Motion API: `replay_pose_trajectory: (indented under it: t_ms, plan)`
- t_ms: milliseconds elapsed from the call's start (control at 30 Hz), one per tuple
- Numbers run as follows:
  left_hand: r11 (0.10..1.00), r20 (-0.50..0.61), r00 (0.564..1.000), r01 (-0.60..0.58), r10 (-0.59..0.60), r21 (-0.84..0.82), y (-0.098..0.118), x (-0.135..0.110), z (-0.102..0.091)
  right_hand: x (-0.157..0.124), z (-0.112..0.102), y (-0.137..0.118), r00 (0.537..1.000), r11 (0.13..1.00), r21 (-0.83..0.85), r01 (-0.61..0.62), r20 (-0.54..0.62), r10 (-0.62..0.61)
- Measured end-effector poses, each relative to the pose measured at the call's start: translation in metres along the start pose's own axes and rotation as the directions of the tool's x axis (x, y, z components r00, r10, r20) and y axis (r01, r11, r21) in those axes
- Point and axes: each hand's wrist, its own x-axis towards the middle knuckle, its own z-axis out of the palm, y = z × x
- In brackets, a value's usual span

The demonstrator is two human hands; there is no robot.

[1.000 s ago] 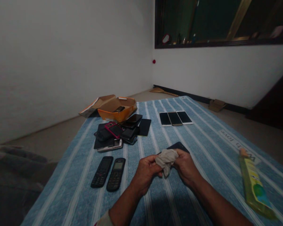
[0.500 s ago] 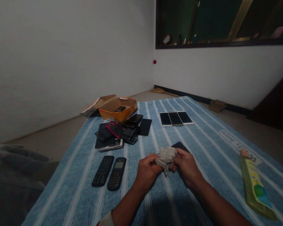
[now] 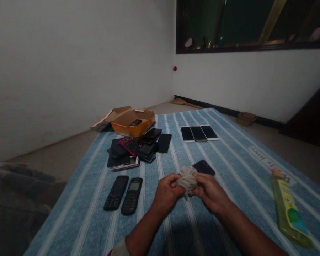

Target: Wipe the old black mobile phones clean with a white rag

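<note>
A crumpled pale cloth [image 3: 187,178] is bunched up between my two hands, above the striped cover. My left hand [image 3: 167,192] pinches its left side, and my right hand [image 3: 210,190] grips its right side with fingers closed. Just behind my right hand lies a dark smartphone [image 3: 204,167], partly hidden by it. To the left, two black keypad phones, one [image 3: 116,193] and another [image 3: 132,196], lie side by side with their screens up.
A pile of phones [image 3: 133,149] lies before an open orange box [image 3: 133,129] with a phone inside. Three smartphones [image 3: 198,133] lie in a row at the back. A bottle of yellow-green liquid [image 3: 290,209] lies at the right on the blue striped cloth [image 3: 237,185].
My right hand has shifted slightly left and inward, and the cloth is bunched more tightly. More of the dark smartphone behind it shows.
</note>
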Motion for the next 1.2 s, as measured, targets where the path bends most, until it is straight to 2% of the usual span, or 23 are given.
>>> replay_pose_trajectory:
  t_ms: [167,367,467,533,667,733,967,1133,1200]
  plan:
    - [0.992,0.006,0.994,0.111,-0.11,-0.061,0.002,0.001,-0.002,0.001,-0.001,0.001,0.997,0.998,0.06,-0.022,0.08,0.017]
    - [0.97,0.129,0.977,0.191,-0.172,-0.15,0.002,0.001,-0.008,0.002,-0.003,0.002,0.992,0.992,0.123,-0.019,0.124,0.004]
    - [0.947,0.208,0.958,0.241,-0.197,-0.213,0.003,0.002,-0.011,0.001,0.001,0.001,0.994,0.99,0.136,-0.02,0.11,0.005]
    - [0.939,0.218,0.954,0.256,-0.207,-0.229,0.003,0.002,-0.013,-0.001,0.004,0.0,0.998,0.991,0.136,-0.003,0.068,-0.006]
    - [0.938,0.152,0.967,0.238,-0.205,-0.251,0.001,0.003,-0.013,-0.001,0.008,0.002,0.998,0.986,0.157,0.052,-0.043,-0.046]
    - [0.938,0.134,0.971,0.229,-0.2,-0.262,0.001,0.003,-0.012,0.0,0.007,0.003,0.998,0.984,0.174,0.043,-0.048,-0.035]
    - [0.938,0.078,0.985,0.17,-0.153,-0.301,0.003,0.004,-0.012,-0.005,0.006,-0.004,0.996,0.985,0.171,-0.01,0.085,-0.005]
    - [0.957,-0.004,0.995,0.096,-0.101,-0.273,0.004,0.004,-0.008,-0.01,0.011,-0.009,0.98,0.999,0.039,-0.022,0.196,0.014]
    - [0.966,-0.042,0.996,0.07,-0.083,-0.249,0.005,0.003,-0.005,-0.01,0.012,-0.006,0.984,1.0,0.011,-0.016,0.179,0.014]
